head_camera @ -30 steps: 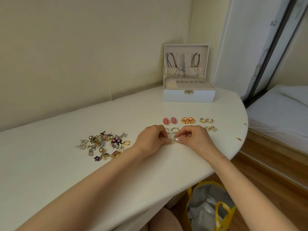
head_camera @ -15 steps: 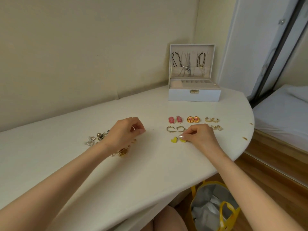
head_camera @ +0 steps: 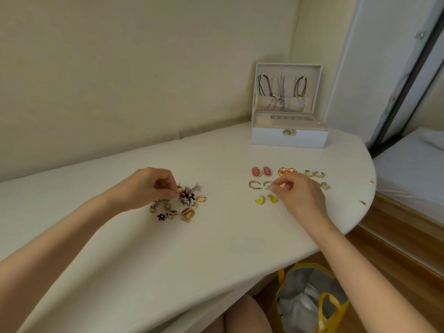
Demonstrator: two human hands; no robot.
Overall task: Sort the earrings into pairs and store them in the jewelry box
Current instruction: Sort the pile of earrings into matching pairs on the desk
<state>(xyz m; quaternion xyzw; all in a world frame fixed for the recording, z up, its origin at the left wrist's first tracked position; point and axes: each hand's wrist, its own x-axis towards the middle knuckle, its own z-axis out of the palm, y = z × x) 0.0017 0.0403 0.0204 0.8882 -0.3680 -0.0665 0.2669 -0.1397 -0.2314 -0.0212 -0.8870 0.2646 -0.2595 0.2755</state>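
No legible text, seemingly, anywhere.

Soft, even indoor light falls warm and slightly dim, leaving only faint shadows on the table (head_camera: 216, 248) and no glare. The wide lens bows the table's edge, and the picture is a little soft throughout.

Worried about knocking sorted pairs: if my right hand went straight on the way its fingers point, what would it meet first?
Probably the spiky gold hoops, just ahead of the right hand; its height above the table is unclear.
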